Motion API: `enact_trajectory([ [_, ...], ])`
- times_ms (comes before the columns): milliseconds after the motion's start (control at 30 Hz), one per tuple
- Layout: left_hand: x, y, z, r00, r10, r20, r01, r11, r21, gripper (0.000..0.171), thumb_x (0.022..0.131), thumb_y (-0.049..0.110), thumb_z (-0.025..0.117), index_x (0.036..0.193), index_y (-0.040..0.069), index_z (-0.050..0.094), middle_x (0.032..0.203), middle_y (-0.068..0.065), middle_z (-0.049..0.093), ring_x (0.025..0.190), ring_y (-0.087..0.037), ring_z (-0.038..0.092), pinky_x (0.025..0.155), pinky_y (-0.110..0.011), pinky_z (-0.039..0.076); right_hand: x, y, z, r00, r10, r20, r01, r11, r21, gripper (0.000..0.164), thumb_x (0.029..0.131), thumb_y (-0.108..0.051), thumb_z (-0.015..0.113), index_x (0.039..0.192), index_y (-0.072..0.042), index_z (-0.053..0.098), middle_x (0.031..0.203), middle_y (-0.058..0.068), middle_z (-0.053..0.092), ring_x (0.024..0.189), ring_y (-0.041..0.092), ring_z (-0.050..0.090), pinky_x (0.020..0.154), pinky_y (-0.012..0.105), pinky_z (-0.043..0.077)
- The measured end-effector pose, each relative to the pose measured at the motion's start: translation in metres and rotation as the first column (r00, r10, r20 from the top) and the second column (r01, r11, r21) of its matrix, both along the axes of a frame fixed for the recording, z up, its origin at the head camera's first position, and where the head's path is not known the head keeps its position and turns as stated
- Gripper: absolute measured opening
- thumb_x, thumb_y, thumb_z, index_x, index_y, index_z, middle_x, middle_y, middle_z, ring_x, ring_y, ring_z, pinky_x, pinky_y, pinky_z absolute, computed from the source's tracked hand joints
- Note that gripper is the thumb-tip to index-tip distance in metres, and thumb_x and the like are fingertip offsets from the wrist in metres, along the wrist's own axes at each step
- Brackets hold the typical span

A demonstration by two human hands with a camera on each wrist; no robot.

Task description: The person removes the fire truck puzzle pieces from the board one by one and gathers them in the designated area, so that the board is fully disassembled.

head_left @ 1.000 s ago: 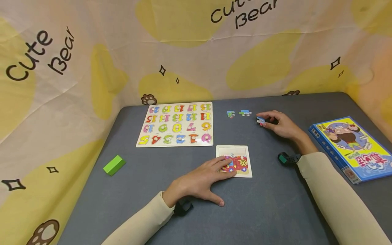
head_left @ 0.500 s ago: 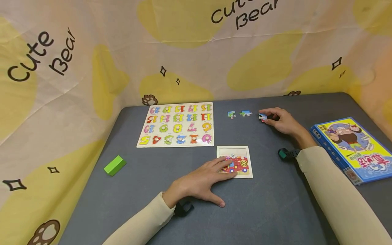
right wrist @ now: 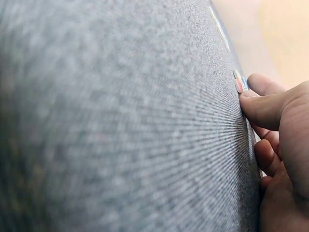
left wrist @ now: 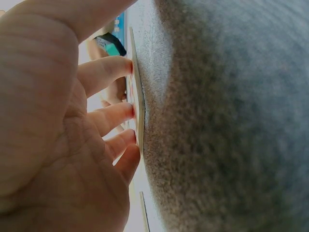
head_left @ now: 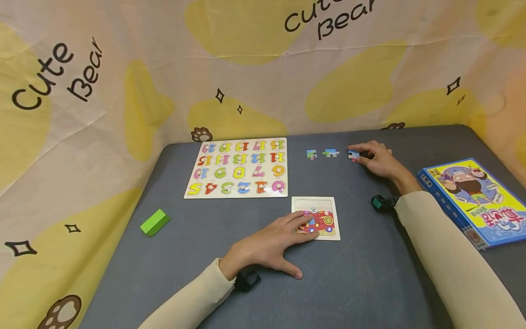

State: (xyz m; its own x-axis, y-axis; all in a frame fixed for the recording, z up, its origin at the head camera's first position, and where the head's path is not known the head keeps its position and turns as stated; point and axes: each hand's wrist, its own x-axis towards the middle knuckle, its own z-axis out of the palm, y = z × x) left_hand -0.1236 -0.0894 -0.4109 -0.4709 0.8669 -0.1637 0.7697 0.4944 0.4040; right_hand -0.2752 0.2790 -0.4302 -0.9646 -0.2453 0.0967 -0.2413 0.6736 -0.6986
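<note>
At the back of the table my right hand holds a small jigsaw piece between thumb and index finger. In the right wrist view the piece shows red and blue right at the thumb tip, close to the table surface. Two more loose pieces lie to its left, a blue-green one and a greenish one. My left hand lies with fingers spread, its fingertips resting on a small framed puzzle with a red vehicle picture. The left wrist view shows these fingertips on the frame's edge.
A large number puzzle board lies at the back left. On the left stands a green block. A blue and yellow box occupies the right side. A patterned cloth hangs behind the grey table.
My right hand has shifted slightly back and to the right with the jigsaw piece, which now lies flatter, in line with the other two loose pieces. The left hand has stayed on the framed puzzle.
</note>
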Motion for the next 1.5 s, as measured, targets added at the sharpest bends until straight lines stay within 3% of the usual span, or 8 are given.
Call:
enact_trajectory([
  [200,0.0006,0.0010,0.0014,1.000,0.007,0.012,-0.007,1.000,-0.008,0.097,0.081,0.057,0.081,0.160,0.031,0.032,0.172,-0.001,0.015,0.160,-0.025,0.008,0.125,-0.049,0.022,-0.0005,0.0010,-0.0004,0.999,-0.039,0.006,0.039,0.999,0.004,0.043,0.102,-0.013,0.061,0.144,-0.005,0.056,0.133,0.026,0.051,0.111,0.042,0.037,0.096,0.062,0.013],
  [467,0.0001,0.0015,0.0014,1.000,0.016,0.016,-0.015,1.000,-0.015,0.097,0.081,0.057,0.081,0.160,0.031,0.032,0.173,-0.001,0.013,0.160,-0.024,0.008,0.125,-0.049,0.021,-0.0013,0.0010,-0.0058,0.990,-0.130,-0.045,0.133,0.989,0.061,0.050,0.093,-0.032,0.075,0.134,-0.006,0.064,0.143,0.026,0.046,0.130,0.048,0.027,0.095,0.065,0.006],
  [733,-0.0004,0.0016,0.0010,1.000,0.018,0.022,-0.018,1.000,-0.010,0.097,0.081,0.057,0.081,0.160,0.031,0.032,0.173,0.000,0.013,0.160,-0.025,0.007,0.126,-0.049,0.021,-0.0023,-0.0029,-0.0042,0.989,-0.148,-0.026,0.150,0.984,0.100,0.045,0.096,-0.033,0.071,0.133,-0.009,0.065,0.156,0.025,0.035,0.141,0.052,0.019,0.099,0.066,0.006],
  [1500,-0.0006,0.0019,0.0032,0.999,0.029,0.044,-0.029,0.999,-0.021,0.097,0.081,0.056,0.081,0.161,0.032,0.031,0.173,-0.001,0.013,0.161,-0.024,0.006,0.126,-0.049,0.020,-0.0089,-0.0076,-0.0032,0.984,-0.174,0.024,0.169,0.974,0.150,0.051,0.100,-0.043,0.063,0.141,-0.014,0.060,0.157,0.028,0.027,0.137,0.055,0.016,0.098,0.068,0.006],
])
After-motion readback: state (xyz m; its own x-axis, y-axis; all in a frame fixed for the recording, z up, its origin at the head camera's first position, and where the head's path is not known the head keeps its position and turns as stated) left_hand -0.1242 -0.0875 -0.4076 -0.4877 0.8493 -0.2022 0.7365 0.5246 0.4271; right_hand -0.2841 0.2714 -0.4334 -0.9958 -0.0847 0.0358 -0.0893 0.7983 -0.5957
